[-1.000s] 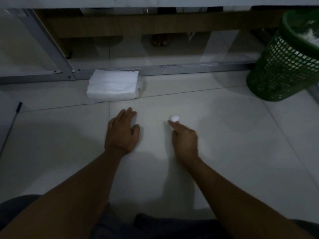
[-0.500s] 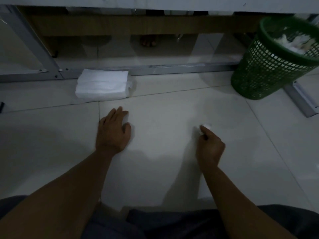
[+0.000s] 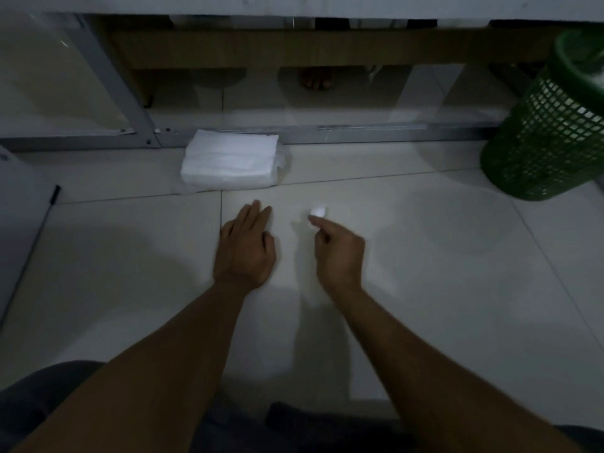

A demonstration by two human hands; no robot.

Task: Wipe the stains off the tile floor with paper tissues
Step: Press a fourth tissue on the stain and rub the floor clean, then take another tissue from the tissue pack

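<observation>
Flat on the tile floor (image 3: 425,289) lies the left hand (image 3: 243,248), its grip spread loose with fingers straight and held together, nothing being held; a grout line is met just at its outer edge. To its right, and apart from it, the right hand (image 3: 340,253) is seen with its grip closed in a pinch on a small white wad of paper tissue (image 3: 318,211), which is held at the fingertips (image 3: 312,219) low over the pale tile; whether the wad is pressed on the floor cannot be told. No stain can be made out in the dim light.

Further off, beyond the left hand, a white stack of folded tissues (image 3: 230,161) is laid on the floor, set against a metal frame rail (image 3: 376,135) that runs across the scene. Past the rail, a wooden board (image 3: 294,49) is seen behind clear glass. At the far right a green mesh waste basket (image 3: 542,142) is stood on the tiles, well apart from both hands, with something white showing through its mesh.
</observation>
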